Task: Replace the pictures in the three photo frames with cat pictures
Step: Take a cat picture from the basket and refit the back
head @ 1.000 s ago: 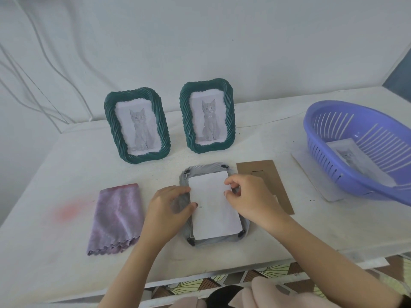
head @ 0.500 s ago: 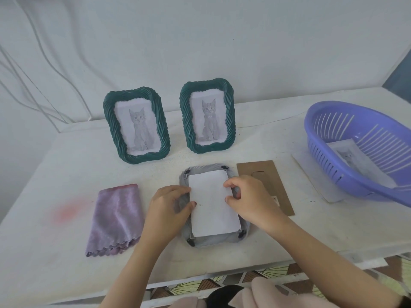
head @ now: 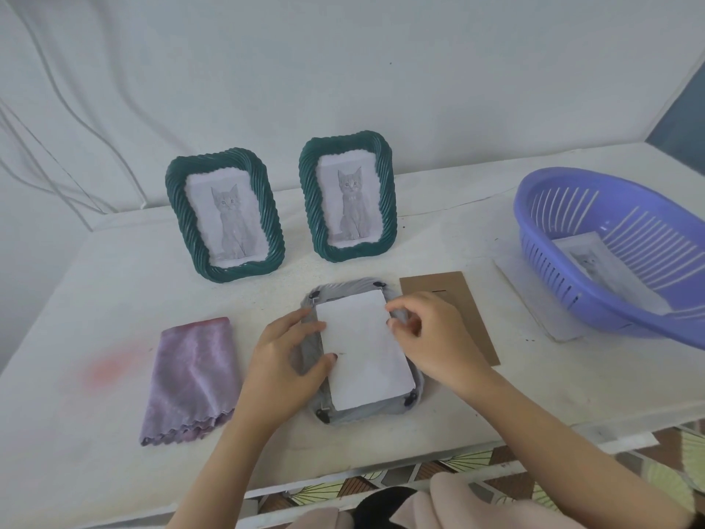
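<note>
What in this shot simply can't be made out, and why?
- Head view: white sheet lies blank side up on the face-down frame; its picture is hidden.
- Purple basket: cut off by the right edge; print inside blurred.
- Right hand: covers whatever it pinches at the sheet's edge.

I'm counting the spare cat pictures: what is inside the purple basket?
One cat picture lies on the floor of the purple basket. Whether others lie beneath it is hidden. A white sheet pokes out under the basket.
</note>
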Demonstrator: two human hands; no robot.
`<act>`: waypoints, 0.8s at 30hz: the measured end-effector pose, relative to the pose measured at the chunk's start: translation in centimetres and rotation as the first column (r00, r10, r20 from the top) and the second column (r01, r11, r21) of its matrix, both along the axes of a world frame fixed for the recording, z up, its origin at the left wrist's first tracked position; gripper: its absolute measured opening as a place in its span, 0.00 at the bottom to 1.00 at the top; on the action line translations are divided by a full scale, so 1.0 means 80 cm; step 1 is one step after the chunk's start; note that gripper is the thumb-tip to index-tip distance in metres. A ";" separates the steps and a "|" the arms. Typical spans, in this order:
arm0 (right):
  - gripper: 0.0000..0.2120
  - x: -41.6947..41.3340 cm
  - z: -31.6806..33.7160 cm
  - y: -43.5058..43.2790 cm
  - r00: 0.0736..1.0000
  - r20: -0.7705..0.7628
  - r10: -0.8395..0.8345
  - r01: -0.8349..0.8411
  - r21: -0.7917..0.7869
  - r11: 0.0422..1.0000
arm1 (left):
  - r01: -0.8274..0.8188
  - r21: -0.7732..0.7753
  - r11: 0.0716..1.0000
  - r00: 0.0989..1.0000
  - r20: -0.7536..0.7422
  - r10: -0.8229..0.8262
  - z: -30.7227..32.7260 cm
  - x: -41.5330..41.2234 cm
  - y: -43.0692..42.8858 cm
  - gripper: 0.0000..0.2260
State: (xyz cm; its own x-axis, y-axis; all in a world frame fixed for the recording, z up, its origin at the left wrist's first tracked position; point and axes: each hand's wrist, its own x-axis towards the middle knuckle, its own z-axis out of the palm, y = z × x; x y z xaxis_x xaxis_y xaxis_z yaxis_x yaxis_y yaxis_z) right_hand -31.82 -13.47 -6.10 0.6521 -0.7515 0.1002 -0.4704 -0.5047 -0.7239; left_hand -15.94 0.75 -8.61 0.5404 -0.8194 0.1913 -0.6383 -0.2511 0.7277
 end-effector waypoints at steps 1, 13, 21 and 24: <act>0.10 -0.004 0.001 -0.001 0.999 -0.008 -0.048 0.047 -0.047 0.998 | 0.019 0.001 1.000 1.000 -0.014 -0.019 0.000 0.001 0.002 0.22; 0.35 -0.042 -0.008 -0.007 0.793 -0.481 -0.373 0.279 -0.258 0.925 | 0.201 0.203 0.958 0.979 -0.019 -0.202 0.002 0.010 0.020 0.47; 0.42 -0.047 0.004 -0.027 0.877 -0.297 -0.377 0.403 0.029 0.915 | 0.199 0.228 0.953 0.980 -0.020 -0.200 0.001 0.010 0.021 0.44; 0.41 -0.050 0.002 -0.032 0.884 -0.275 -0.379 0.410 0.061 0.910 | 0.206 0.223 0.953 0.978 -0.040 -0.203 0.003 0.009 0.021 0.43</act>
